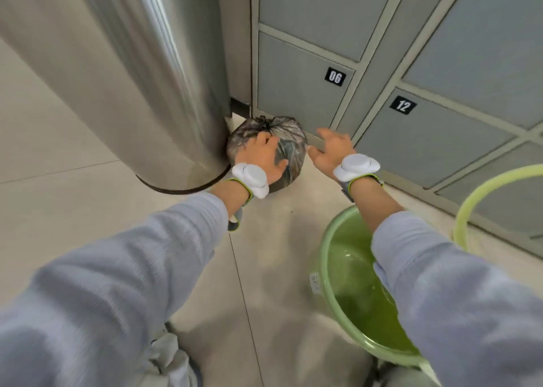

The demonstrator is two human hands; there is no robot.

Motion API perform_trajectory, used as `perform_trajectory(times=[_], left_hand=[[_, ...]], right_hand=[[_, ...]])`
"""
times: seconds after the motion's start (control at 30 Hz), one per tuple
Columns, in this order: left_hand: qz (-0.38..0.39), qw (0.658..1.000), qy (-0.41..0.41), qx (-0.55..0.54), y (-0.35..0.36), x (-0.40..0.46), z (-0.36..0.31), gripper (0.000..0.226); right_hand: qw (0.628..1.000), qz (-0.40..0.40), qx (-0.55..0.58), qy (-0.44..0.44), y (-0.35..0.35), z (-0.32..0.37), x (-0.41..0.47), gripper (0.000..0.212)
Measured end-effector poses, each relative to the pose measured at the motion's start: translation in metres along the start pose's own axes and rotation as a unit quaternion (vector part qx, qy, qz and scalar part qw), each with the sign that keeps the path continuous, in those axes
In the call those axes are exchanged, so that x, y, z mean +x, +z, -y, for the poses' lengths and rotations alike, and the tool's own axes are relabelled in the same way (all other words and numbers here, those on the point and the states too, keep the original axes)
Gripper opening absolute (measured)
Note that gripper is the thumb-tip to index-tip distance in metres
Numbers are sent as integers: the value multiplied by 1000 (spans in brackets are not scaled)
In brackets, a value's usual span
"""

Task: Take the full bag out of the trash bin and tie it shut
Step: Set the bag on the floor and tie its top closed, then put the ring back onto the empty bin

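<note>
Head view: knotted trash bag on floor at 12 o'clock, against steel bin. Left hand flat on bag, not gripping; right hand spread wide, just beside it.

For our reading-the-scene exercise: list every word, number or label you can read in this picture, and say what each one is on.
"06": white digits on a black tag on a grey locker door.
"12": white digits on a black tag on the neighbouring locker door.
White sticker on the green bin's outer wall: print too small and blurred to read.
</note>
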State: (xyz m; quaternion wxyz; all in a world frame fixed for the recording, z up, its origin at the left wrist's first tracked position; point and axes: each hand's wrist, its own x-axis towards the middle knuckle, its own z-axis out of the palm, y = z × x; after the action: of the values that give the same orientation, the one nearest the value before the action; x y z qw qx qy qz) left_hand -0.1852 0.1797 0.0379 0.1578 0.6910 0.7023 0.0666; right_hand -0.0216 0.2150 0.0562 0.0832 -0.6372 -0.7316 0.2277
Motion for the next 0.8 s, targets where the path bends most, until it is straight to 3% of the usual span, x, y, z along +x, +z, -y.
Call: perform_trajectory(times=[0.23, 0.43, 0.6, 0.8], left_hand=[[-71, 978, 127, 151, -43, -106, -74, 65], [-144, 965, 166, 145, -84, -180, -118, 67], [-228, 948, 183, 127, -118, -209, -145, 69], [-257, 943, 177, 116, -146, -185, -168, 72]], right_hand=[[994, -77, -79, 12, -70, 6, -151, 48], [965, -206, -155, -37, -104, 4, -247, 55], [932, -294, -199, -68, -134, 6, -279, 67], [913, -343, -210, -62, -181, 7, -250, 71]])
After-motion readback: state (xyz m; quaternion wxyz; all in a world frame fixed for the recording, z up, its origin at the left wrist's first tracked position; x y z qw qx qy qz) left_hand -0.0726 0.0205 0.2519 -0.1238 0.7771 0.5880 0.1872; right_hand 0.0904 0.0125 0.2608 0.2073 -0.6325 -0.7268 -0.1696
